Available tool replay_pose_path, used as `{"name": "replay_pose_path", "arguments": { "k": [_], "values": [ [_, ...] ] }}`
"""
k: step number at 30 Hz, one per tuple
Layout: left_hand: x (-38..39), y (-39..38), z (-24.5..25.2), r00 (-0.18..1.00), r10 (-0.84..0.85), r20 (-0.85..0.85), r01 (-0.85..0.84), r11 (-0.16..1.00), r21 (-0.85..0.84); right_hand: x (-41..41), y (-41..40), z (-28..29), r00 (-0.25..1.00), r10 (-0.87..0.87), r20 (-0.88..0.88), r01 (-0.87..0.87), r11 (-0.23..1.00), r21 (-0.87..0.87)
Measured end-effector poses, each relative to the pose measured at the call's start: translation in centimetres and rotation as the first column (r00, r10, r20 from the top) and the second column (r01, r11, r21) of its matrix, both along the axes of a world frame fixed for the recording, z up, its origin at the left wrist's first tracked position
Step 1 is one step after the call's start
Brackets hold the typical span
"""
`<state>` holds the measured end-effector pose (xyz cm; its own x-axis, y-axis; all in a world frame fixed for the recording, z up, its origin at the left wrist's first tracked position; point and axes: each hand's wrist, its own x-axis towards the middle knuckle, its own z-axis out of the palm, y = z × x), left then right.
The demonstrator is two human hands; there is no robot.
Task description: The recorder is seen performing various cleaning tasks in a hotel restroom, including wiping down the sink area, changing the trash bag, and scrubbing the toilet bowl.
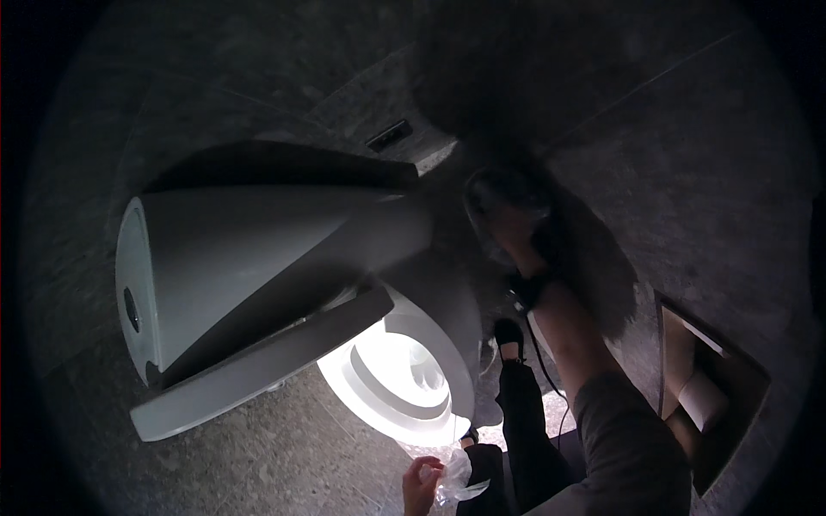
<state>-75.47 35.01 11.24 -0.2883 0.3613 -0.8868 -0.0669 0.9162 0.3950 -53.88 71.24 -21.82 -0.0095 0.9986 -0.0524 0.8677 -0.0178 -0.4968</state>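
Note:
In the lower middle, my left hand [423,484] holds a crumpled piece of clear plastic film [457,478] between bent fingers. My right arm stretches up past the toilet, with a dark band [530,290] and a cable at its wrist. At its end, my right hand [513,226] is in deep shadow and blurred; something translucent, like thin plastic, surrounds it, and its grip cannot be made out. A white toilet bowl [459,361] lies between the hands, brightly lit inside. Its seat and lid [258,371] are raised against the white cistern [251,238].
An oval button [131,309] sits on the cistern's top. At right, a recessed wall niche [729,422] contains a white roll [703,400]. A dark rectangular plate [389,135] is set in the grey tiles. My black-trousered leg [526,406] and shoe [508,332] are beside the bowl.

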Motion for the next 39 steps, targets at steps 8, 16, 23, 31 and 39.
{"name": "replay_pose_path", "arguments": {
  "k": [8, 16, 23, 31, 39],
  "values": [
    [-0.8, -1.8, -1.8, 0.997, -0.066, 0.031, 0.064, 0.996, 0.060, -0.9, -1.5, -1.7, 0.968, 0.107, 0.225, -0.072, 0.984, -0.160],
    [-3.2, -3.3, 1.4, 0.997, -0.081, 0.002, 0.080, 0.986, 0.147, 2.4, -7.8, 15.4, 0.907, -0.132, -0.400, 0.280, 0.898, 0.338],
    [-8.1, -4.5, 6.0, 0.841, -0.015, 0.541, -0.124, 0.968, 0.219, 0.6, -22.2, 36.7, 0.724, -0.465, -0.510, 0.573, 0.817, 0.068],
    [-3.4, -5.6, 15.0, 0.732, -0.470, 0.494, 0.324, 0.877, 0.355, 3.4, -39.6, 46.4, 0.384, -0.573, -0.724, 0.827, 0.562, -0.006],
    [14.4, -11.8, 11.4, 0.451, -0.783, 0.429, 0.742, 0.595, 0.307, 19.3, -56.6, 43.8, -0.026, -0.731, -0.682, 0.999, -0.006, -0.031]
  ]
}}
